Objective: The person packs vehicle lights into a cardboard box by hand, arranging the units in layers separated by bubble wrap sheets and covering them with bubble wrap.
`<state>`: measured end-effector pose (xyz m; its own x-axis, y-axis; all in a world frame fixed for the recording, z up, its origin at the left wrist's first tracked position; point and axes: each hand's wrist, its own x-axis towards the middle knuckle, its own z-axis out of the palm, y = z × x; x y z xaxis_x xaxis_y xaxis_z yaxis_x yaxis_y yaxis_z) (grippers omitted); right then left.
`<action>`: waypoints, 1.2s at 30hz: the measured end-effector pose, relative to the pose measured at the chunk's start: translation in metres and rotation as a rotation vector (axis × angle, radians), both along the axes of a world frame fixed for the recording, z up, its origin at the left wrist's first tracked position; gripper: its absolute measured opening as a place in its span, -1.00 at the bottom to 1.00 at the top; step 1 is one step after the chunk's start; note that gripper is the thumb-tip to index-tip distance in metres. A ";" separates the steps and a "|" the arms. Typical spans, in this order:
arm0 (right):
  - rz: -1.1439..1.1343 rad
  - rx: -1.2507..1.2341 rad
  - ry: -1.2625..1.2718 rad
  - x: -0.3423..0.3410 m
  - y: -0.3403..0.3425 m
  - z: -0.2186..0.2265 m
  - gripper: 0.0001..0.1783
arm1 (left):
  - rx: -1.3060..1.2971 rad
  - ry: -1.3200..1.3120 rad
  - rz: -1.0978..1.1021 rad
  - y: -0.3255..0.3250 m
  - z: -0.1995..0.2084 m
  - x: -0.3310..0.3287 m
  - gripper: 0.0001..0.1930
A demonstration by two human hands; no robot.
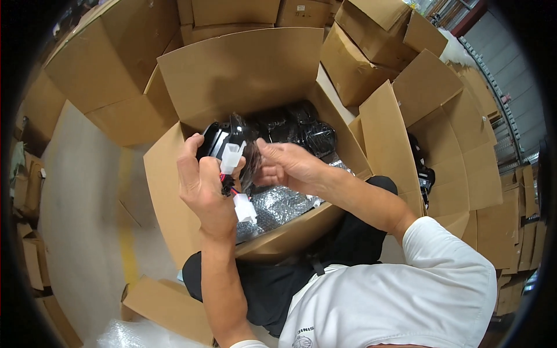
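My left hand (203, 182) is closed round a glossy black plastic part (217, 134), held up over the open cardboard box (165, 180) in front of me. A white plug connector (232, 156) hangs by my left fingers. Red and black wires lead to a second white connector (245, 207) just below it. Clear plastic film (250, 162) clings to the part's right side. There my right hand (290, 166) has its thumb and curled fingers on the film. Inside the box lie more black parts in clear film (296, 129) and silvery bubble wrap (281, 203).
Another open carton (449, 151) at the right holds black parts (425, 178). Several cardboard boxes (371, 49) are stacked behind. On the left, the grey floor carries a yellow line (126, 220). Clear bubble wrap (142, 336) and a carton flap (165, 307) lie at lower left.
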<state>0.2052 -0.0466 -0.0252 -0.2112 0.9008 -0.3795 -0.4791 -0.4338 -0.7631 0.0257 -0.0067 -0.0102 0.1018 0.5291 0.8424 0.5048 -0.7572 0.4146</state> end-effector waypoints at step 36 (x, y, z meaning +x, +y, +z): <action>0.668 0.185 -1.315 -0.048 -0.021 -0.160 -0.19 | -0.676 -0.831 0.171 0.023 0.023 -0.036 -0.32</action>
